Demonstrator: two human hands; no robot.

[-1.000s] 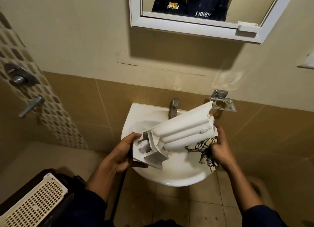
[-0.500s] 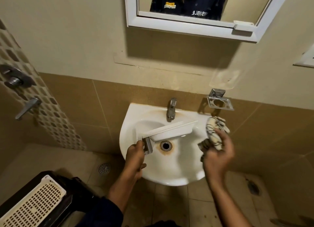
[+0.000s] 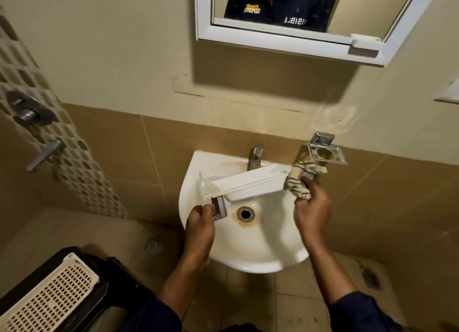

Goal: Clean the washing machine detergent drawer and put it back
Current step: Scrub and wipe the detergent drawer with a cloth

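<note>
Cloth [image 3: 301, 180] moved up to drawer [image 3: 248, 182], long white body (grey front piece)

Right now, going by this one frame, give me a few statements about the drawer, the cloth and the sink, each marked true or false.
1. The left hand grips one end of the drawer. True.
2. The right hand holds a sponge. False: it holds a striped cloth.
3. The drawer is held over the sink. True.
4. The drawer covers the drain. False: the drain shows uncovered, on the person's side of the drawer.
5. The cloth is at the end of the drawer away from the left hand. True.
</note>
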